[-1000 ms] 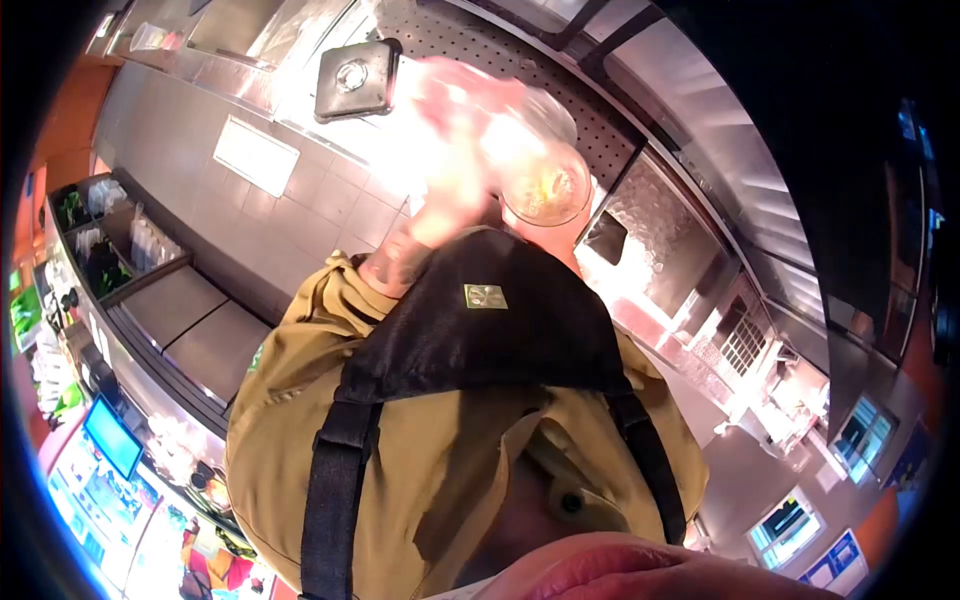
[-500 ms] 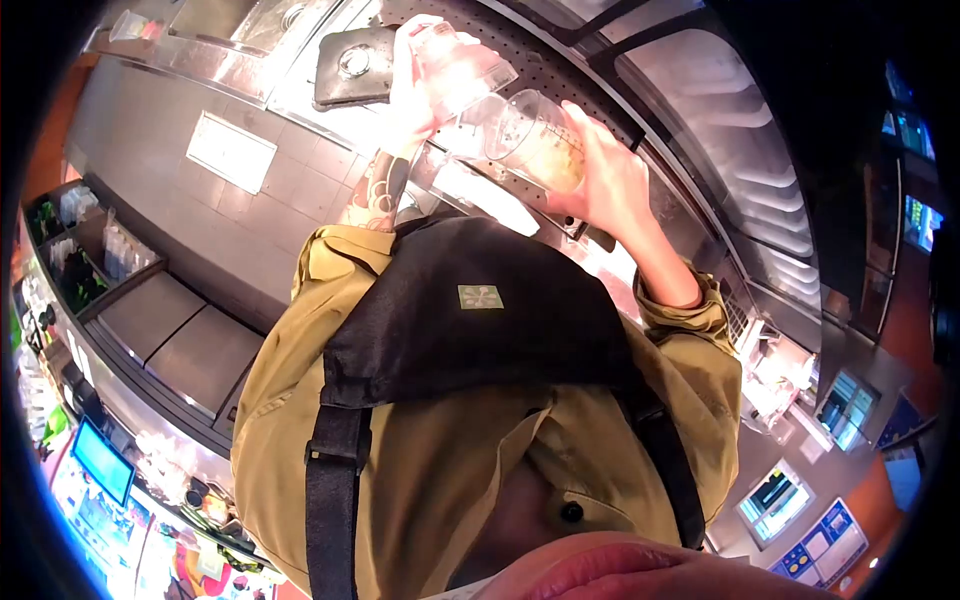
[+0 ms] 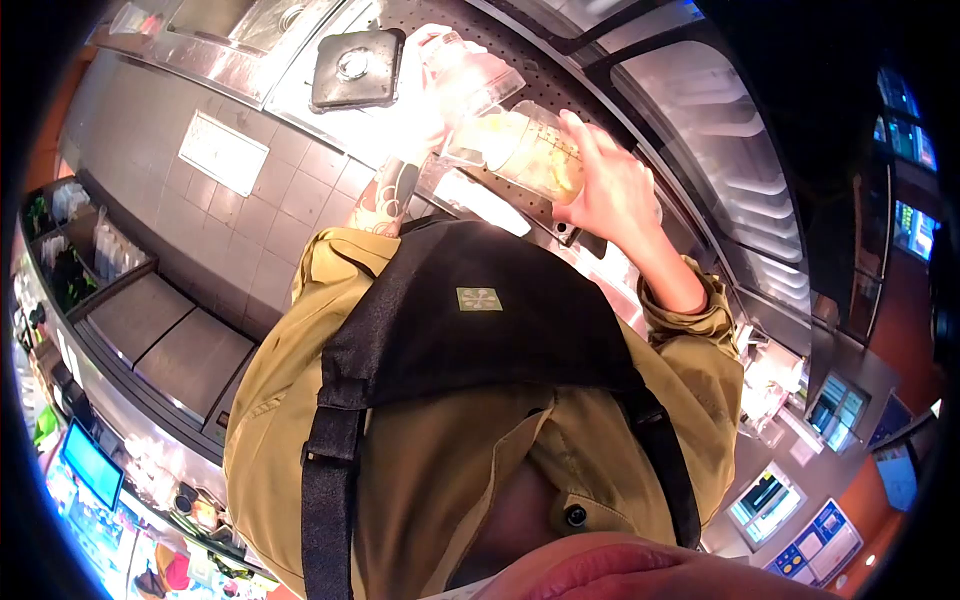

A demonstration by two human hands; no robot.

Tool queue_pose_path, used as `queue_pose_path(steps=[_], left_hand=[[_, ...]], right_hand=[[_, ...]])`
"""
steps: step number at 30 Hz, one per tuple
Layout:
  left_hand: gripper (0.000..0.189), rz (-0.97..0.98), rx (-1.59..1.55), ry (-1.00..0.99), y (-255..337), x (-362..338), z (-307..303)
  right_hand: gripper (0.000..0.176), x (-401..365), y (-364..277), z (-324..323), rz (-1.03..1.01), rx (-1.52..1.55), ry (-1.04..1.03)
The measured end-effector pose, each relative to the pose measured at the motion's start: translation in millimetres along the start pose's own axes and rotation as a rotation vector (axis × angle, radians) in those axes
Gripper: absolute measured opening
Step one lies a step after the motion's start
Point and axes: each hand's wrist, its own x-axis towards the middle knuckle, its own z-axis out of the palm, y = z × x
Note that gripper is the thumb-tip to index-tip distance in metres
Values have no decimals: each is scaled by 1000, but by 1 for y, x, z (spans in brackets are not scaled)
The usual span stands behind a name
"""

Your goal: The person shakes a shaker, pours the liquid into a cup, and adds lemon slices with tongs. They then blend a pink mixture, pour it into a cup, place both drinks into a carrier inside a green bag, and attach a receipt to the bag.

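Note:
My left hand [image 3: 430,100], washed out by bright light, is closed around a clear plastic cup [image 3: 480,78] tilted sideways. To its right, my right hand [image 3: 612,185] grips a clear measuring cup [image 3: 545,150] with dark graduation marks. This cup also lies tilted, its mouth toward my left hand, and holds pale yellowish contents that reach close to the rim. Glare hides whether the two vessels touch and what exactly the contents are. Just left of my left hand, a square black lid-like piece with a round centre [image 3: 357,68] rests on the bright counter.
A perforated dark counter strip [image 3: 560,80] runs behind the vessels. Stacked pale trays or shelves [image 3: 740,150] stand at the right. On the left are tiled floor [image 3: 285,215], a metal-topped counter [image 3: 195,350] and a blue screen [image 3: 92,460].
The measuring cup in my right hand has tipped further, and its yellowish contents have shifted toward its mouth. My left hand stays around the other cup, slightly lower.

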Motion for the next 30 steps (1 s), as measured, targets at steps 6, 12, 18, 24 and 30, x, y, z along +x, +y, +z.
queue_pose_path(steps=[6, 12, 18, 24, 30], left_hand=[[76, -2, -11, -12, -1, 1, 0], [73, -1, -20, -25, 0, 2, 1], [70, 0, -32, -37, -1, 3, 2], [67, -10, -45, -45, 2, 1, 0], [64, -12, -64, -52, 4, 1, -2]], right_hand=[[94, 1, -2, -4, 10, -35, -12], [94, -1, -3, -6, 9, -59, -13], [96, -1, -5, -5, -1, -65, -30], [97, 0, -8, -6, 7, -95, -48], [96, -1, -9, -6, -5, -80, -12]])
